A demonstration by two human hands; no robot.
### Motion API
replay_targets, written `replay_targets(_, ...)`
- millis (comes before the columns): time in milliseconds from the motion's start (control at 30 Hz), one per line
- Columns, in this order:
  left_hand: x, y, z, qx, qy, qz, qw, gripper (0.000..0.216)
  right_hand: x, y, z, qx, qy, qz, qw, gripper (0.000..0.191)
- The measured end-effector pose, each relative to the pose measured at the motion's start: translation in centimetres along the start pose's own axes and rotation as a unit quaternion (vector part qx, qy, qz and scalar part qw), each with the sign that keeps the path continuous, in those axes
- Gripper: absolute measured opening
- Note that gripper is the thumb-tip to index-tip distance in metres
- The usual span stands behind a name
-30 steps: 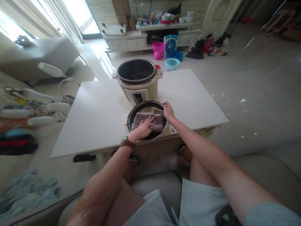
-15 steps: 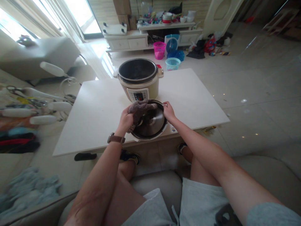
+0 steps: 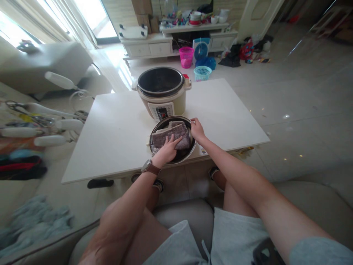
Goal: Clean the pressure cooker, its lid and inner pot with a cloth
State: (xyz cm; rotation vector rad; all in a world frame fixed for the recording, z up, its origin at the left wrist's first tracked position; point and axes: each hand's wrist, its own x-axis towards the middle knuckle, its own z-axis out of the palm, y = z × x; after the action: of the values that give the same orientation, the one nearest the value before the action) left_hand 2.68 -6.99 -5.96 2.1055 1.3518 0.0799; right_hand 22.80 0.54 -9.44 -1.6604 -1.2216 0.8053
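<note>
A round pot lid lies with its hollow metal inside facing up, at the near edge of the white table. My right hand grips its right rim with curled fingers. Across the lid's inside a grey-brown cloth is spread flat. My left hand rests on this cloth with fingers stretched apart, pressing it against the lid. Just behind the lid stands an electric pressure cooker, uncovered, its dark inner pot showing and its control panel facing me.
The white table bears the cooker and lid. A black knife-like handle juts out under its near left edge. Beyond stand a pink basket, a light blue basket and a cluttered TV cabinet. White-armed fixtures stand at left.
My left hand has gone from clutching the bunched cloth at the lid's left side to lying on it, spread out, nearer the middle. My right hand keeps its place on the rim.
</note>
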Motion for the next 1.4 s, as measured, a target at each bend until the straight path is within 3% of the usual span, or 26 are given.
replay_targets(133,-0.1,1.4,0.8,-0.158,0.018,0.010,0.987,0.084,0.2,0.3,0.1,0.001,0.003,0.000,1.000,0.020)
replay_targets(267,0.5,1.7,1.1,-0.320,0.086,0.077,0.940,0.072,0.6,0.5,0.1,0.013,0.001,-0.004,1.000,0.017)
replay_targets(333,0.5,1.5,0.8,-0.292,0.074,0.079,0.950,0.074,0.7,0.6,0.1,0.022,0.002,-0.002,1.000,0.016)
replay_targets(433,-0.2,1.1,-0.2,-0.145,-0.007,0.022,0.989,0.086,0.7,0.7,0.1,0.030,0.004,0.005,1.000,0.018)
replay_targets(533,-0.8,0.7,-1.1,-0.052,-0.045,-0.012,0.998,0.093,0.6,0.6,0.1,0.034,0.007,0.006,0.999,0.018)
replay_targets(667,-0.6,0.1,-1.5,-0.052,-0.027,-0.014,0.998,0.097,0.3,0.4,0.2,0.035,0.009,0.017,0.999,0.017)
replay_targets(767,-0.2,-0.1,-1.0,-0.152,-0.002,0.009,0.988,0.091,0.2,0.2,0.3,0.047,0.011,0.029,0.998,0.017)
replay_targets(867,0.3,0.3,-0.2,-0.348,0.036,0.035,0.936,0.075,0.2,0.0,0.2,0.068,0.009,0.041,0.997,0.017)
replay_targets(1000,1.5,1.7,1.2,-0.590,0.080,0.004,0.804,0.058,0.0,-0.3,-0.1,0.103,-0.017,0.053,0.993,0.019)
replay_targets(1100,2.7,3.1,1.9,-0.696,0.124,-0.045,0.706,0.062,-0.4,-0.7,-0.2,0.120,-0.023,0.051,0.991,0.021)
replay_targets(1167,3.4,3.9,2.0,-0.730,0.154,-0.067,0.663,0.067,-0.5,-0.9,-0.2,0.116,-0.020,0.058,0.991,0.021)
replay_targets(1267,4.5,4.4,1.7,-0.728,0.207,-0.081,0.649,0.069,-0.6,-1.0,0.0,0.107,-0.014,0.078,0.991,0.019)
replay_targets(1400,5.6,4.0,1.2,-0.670,0.259,-0.089,0.690,0.070,-0.7,-1.1,0.2,0.107,-0.008,0.073,0.991,0.018)
